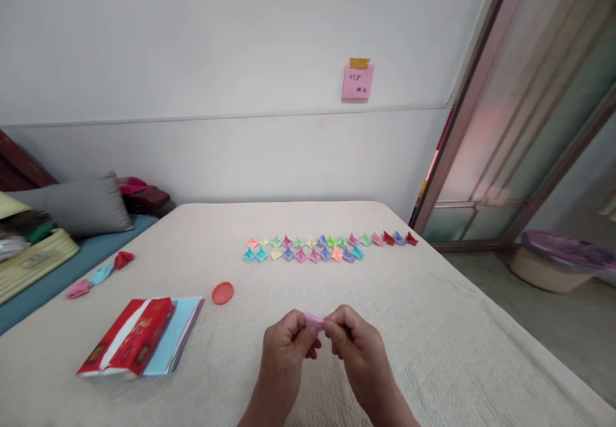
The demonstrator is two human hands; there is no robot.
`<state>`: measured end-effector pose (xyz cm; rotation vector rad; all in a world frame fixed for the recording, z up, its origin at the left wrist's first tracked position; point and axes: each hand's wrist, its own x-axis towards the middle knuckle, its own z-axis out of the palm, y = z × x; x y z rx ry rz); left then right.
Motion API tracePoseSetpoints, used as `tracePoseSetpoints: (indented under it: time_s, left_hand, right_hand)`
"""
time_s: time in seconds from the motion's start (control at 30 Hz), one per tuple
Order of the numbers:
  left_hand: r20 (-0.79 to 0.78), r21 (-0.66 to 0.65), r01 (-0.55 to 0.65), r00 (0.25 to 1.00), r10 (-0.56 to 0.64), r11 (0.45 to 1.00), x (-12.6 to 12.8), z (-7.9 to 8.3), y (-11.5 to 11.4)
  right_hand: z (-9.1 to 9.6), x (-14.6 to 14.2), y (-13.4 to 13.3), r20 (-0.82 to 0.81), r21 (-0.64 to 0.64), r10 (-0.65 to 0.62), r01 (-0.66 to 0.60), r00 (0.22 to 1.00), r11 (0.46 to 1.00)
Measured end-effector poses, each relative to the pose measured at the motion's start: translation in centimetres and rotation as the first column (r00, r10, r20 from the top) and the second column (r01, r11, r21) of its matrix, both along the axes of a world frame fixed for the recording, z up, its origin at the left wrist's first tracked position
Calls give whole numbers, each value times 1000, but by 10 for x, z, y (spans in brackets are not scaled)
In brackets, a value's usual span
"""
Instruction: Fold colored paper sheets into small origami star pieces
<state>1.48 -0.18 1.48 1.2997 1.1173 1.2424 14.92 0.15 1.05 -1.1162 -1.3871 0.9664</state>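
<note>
My left hand [283, 350] and my right hand [353, 343] meet above the cream bedspread [423, 350], pinching a small folded piece of pink paper [314, 321] between their fingertips. Two rows of small origami paper figures [308, 247] in many colours stand farther off on the bedspread. A red plastic lid [222, 293] lies left of my hands. Beyond it, a red packet [128, 336] rests on a stack of pale blue paper sheets [178, 337].
Several folded paper pieces [101, 275] lie near the left edge, beside a teal mattress [62, 273], a grey pillow [81, 205] and a woven basket [33, 263]. A pink note [358, 81] is taped to the wall. A glass door [500, 131] and a plastic tub [553, 263] stand at right.
</note>
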Motion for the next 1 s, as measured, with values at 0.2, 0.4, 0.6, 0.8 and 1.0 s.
tracePoseSetpoints:
  time_s: [0.2, 0.4, 0.6, 0.8, 1.0]
  left_hand:
    - [-161, 86, -22, 986, 36, 996, -1, -4, 1]
    - [-341, 168, 37, 940, 22, 985, -3, -3, -2]
    - [-344, 140, 24, 939, 25, 990, -5, 0, -1]
    - [-243, 80, -9, 970, 29, 997, -5, -5, 3]
    - [-151, 25, 8, 989, -4, 1000, -8, -3, 3]
  right_hand:
    - [-7, -7, -4, 237, 343, -147, 59, 960, 938]
    - [3, -8, -6, 272, 201, -90, 35, 958, 979]
    - [7, 2, 1, 80, -62, 56, -51, 995, 997]
    - [4, 6, 5, -254, -267, 146, -214, 956, 940]
    - [4, 4, 4, -358, -275, 134, -242, 924, 931]
